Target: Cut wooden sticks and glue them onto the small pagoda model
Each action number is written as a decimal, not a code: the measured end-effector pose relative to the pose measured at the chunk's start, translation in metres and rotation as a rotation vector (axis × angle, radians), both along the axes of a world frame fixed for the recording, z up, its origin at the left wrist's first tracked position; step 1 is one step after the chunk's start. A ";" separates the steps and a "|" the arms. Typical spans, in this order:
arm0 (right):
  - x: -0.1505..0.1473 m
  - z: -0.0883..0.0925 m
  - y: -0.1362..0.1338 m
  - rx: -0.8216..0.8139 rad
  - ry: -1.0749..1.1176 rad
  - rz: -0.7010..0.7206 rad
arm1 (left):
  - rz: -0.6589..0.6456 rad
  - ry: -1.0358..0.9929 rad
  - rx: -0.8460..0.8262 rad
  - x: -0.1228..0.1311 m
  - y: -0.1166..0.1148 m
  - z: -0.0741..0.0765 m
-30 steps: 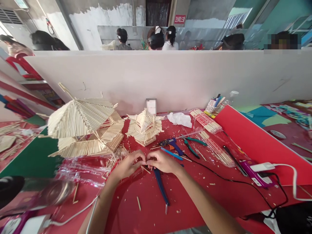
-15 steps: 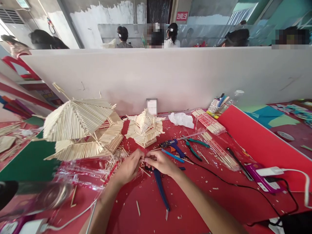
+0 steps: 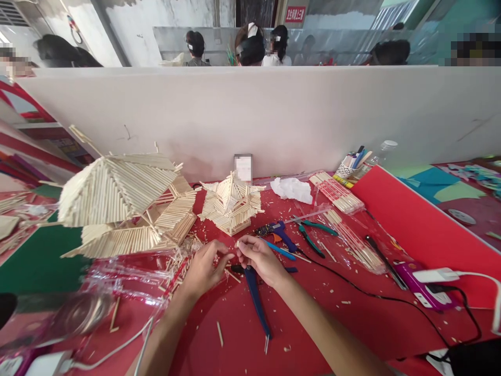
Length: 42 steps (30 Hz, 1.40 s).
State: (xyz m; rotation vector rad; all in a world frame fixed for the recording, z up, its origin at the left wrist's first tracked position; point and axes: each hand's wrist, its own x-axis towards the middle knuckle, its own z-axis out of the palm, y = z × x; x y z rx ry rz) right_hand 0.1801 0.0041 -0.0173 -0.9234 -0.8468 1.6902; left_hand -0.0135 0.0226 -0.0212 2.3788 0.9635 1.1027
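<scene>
My right hand (image 3: pixel 261 259) is closed in a pinch, with a tiny pale bit of wooden stick (image 3: pixel 237 244) at its fingertips. Just left of it is my left hand (image 3: pixel 206 267), its thumb and forefinger apart and nothing visible between them. Below my right hand lies a blue-handled cutting tool (image 3: pixel 256 300), its head partly hidden by the fingers. Straight ahead of both hands stands a small pavilion model built of sticks (image 3: pixel 231 203). A larger stick pavilion (image 3: pixel 117 190) with a broad sloped roof stands at the left.
A blue glue gun (image 3: pixel 279 232), green-handled pliers (image 3: pixel 313 235) and bagged wooden sticks (image 3: pixel 336 193) lie right of centre. A red board (image 3: pixel 422 230) leans beside a purple power strip (image 3: pixel 425 284). Cords cross the right side. A white partition (image 3: pixel 297 120) closes the back; wood scraps litter the red table.
My hands, which were together at the fingertips, have drawn slightly apart. The left fingers have opened, and the small pale bit now shows in my right fingertips. The view has shifted slightly.
</scene>
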 end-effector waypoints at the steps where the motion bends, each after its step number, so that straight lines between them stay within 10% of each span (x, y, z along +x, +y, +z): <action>1: 0.000 -0.001 0.000 0.006 -0.013 0.006 | 0.028 -0.002 -0.025 -0.001 0.000 -0.001; 42: 0.000 -0.011 -0.003 0.152 -0.145 0.082 | -0.054 -0.036 0.123 0.003 0.001 0.000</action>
